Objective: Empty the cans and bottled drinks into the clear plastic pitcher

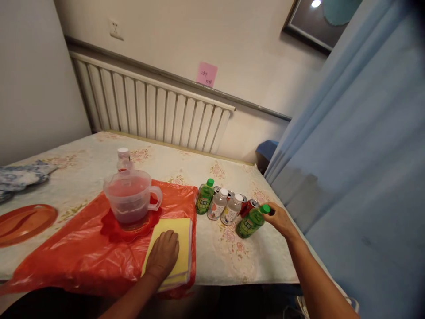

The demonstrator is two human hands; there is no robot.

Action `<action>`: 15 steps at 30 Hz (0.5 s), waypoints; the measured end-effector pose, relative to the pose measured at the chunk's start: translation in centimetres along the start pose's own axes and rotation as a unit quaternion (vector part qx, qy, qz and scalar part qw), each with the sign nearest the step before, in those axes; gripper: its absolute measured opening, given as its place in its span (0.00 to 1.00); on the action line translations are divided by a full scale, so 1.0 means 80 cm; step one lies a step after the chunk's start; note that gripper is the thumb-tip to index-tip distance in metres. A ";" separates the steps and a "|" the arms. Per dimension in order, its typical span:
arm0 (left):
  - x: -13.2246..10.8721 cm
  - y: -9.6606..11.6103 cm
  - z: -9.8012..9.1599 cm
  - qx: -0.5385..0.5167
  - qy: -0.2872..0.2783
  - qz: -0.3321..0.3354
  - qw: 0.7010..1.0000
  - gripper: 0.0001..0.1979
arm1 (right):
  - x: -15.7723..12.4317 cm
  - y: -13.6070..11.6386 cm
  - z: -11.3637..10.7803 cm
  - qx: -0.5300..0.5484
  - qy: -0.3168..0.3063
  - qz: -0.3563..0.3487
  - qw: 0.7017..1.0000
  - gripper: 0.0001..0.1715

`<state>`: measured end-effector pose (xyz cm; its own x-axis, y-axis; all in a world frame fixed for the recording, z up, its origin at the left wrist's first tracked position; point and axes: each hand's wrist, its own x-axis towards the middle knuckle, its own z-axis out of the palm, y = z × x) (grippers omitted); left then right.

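My right hand [278, 217] grips a green-capped bottle [249, 223] by its cap end; the bottle leans to the right at the near end of a bottle group. Beside it stand two white-capped clear bottles [218, 206] with printed labels, and another green bottle [204, 199] is at the left. Several red cans [249, 207] are partly hidden behind them. My left hand [165, 252] lies flat on a stack of yellow cloths or sheets [181, 248], holding nothing. Left of it, a clear plastic jug [128, 199] with a handle sits on a red scalloped dish [114, 232].
A red plastic sheet [79, 257] covers the near left of the flowered tablecloth [219, 261]. A white-capped bottle [123, 158] stands behind the jug. An orange oval tray [28, 221] and a patterned cloth [21, 177] lie at left. A blue curtain [358, 155] hangs along the right.
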<state>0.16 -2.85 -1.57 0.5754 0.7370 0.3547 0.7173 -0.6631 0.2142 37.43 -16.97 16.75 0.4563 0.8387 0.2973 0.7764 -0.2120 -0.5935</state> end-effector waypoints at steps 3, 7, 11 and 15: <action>0.001 -0.001 0.001 0.003 0.007 0.002 1.000 0.10 | 0.012 0.005 0.001 0.011 -0.021 0.003 1.000 0.16; 0.001 0.000 0.001 0.012 0.009 0.002 1.000 0.10 | 0.024 0.007 0.005 0.029 -0.031 0.004 0.999 0.18; 0.000 0.001 0.001 0.017 0.011 0.000 1.000 0.10 | 0.030 0.011 0.010 0.053 -0.031 0.013 0.998 0.19; 0.000 0.002 -0.001 0.018 0.012 0.001 1.000 0.10 | 0.031 0.023 0.018 0.090 -0.002 0.032 0.995 0.21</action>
<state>0.23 -2.94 -1.49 0.5669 0.7324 0.3772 0.7305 -0.6585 0.1807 39.32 -14.57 15.30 0.4998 0.8286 0.2522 0.6552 -0.1712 -0.7358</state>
